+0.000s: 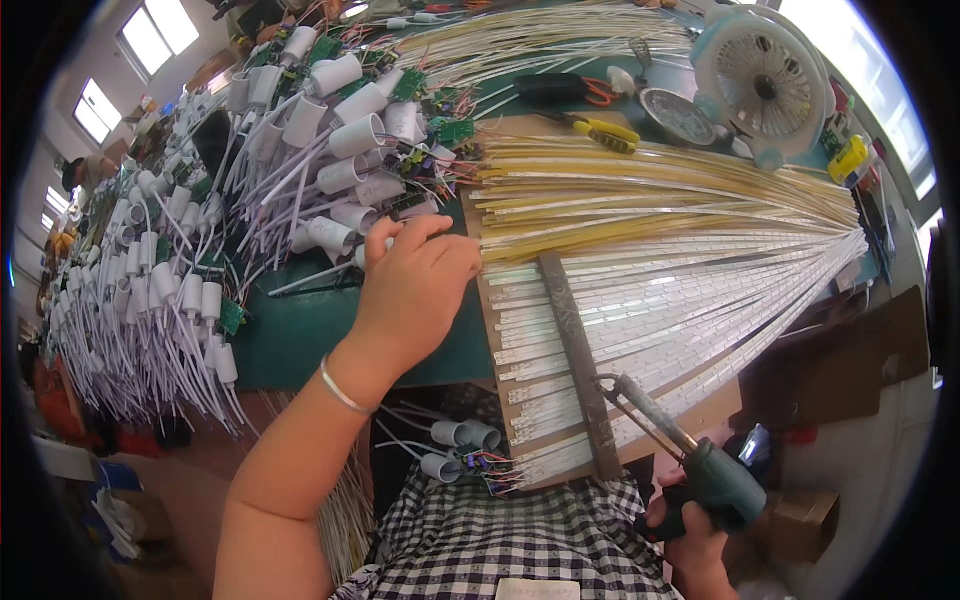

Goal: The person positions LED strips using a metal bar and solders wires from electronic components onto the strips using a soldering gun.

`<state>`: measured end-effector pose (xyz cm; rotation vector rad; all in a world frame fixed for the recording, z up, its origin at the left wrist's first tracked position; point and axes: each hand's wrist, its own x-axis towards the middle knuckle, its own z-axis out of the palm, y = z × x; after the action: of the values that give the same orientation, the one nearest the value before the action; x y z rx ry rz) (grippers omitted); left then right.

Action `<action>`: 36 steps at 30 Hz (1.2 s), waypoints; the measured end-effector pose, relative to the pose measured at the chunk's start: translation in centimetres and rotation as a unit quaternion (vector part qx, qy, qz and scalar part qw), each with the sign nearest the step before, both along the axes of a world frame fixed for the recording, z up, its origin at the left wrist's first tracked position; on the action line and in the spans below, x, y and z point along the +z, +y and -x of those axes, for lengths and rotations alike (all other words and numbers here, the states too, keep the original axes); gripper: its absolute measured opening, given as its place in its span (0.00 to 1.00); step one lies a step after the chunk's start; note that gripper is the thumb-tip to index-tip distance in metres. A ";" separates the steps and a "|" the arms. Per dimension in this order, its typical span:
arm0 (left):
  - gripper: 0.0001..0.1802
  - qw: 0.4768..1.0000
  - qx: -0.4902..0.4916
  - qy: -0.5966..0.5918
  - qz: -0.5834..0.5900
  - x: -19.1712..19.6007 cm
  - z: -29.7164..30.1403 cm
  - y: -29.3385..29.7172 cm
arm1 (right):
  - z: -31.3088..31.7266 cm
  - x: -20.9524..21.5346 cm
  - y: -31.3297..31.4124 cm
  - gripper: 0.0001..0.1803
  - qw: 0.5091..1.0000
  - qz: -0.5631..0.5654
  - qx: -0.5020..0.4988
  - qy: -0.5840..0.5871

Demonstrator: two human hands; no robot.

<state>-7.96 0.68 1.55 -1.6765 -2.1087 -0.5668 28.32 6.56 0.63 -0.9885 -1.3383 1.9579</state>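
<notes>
My left hand (415,285) reaches over the left edge of the strip board, its fingers bent and closed. What the fingertips pinch, if anything, is hidden. Right beside them lies a pile of white plastic tubes (357,135) with green circuit boards and thin wires. In my right hand (690,530) is a dark green soldering gun (725,485), its tip pointing up and left over the board. White LED strips (640,320) lie side by side there, pressed under a dark flat bar (580,365). Yellowish strips (640,200) fan out beyond them.
A few wired white tubes (450,435) sit at the board's near left corner, by my lap. Farther back are yellow-handled pliers (607,133), a round metal dish (678,117) and a pale fan (765,85). More white tubes with cords (150,290) cover the left. Cardboard (850,350) stands at right.
</notes>
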 end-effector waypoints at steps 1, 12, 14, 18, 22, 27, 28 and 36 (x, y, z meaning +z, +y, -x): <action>0.03 0.999 -0.014 -0.024 -0.046 0.6 -1.0 -0.3 | 0.2 0.1 0.0 0.31 1.000 0.001 -0.006 0.000; 0.07 0.976 -0.077 -0.196 0.059 0.2 -6.8 -6.1 | 0.3 -0.1 0.3 0.29 0.994 0.066 0.069 -0.050; 0.06 0.978 -0.096 -0.179 0.046 -0.8 -6.1 -5.5 | -0.1 -0.8 -0.2 0.22 0.996 0.053 0.066 -0.034; 0.05 0.968 -0.121 -0.207 0.073 -0.6 -5.4 -5.1 | 0.0 -1.5 -0.3 0.16 0.998 0.003 0.062 -0.004; 0.12 0.962 -0.176 -0.183 0.102 0.2 -4.5 -4.4 | 0.3 -1.3 -0.1 0.16 0.998 -0.013 0.062 0.010; 0.19 0.951 -0.211 -0.166 0.151 -0.3 -3.5 -4.7 | 0.2 -2.7 0.1 0.15 0.996 -0.042 0.073 -0.017; 0.16 0.957 -0.169 -0.194 0.134 -0.1 -3.9 -4.9 | -0.2 -3.9 0.1 0.14 0.993 -0.073 0.080 -0.038; 0.07 0.959 -0.062 -0.270 0.055 0.2 -7.7 -6.6 | -0.8 -3.3 -0.7 0.18 0.996 0.000 0.080 -0.049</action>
<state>-0.27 -5.95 1.76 -1.8855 -2.4454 -1.0672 29.11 5.89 -2.71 -1.0163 -1.5138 2.0485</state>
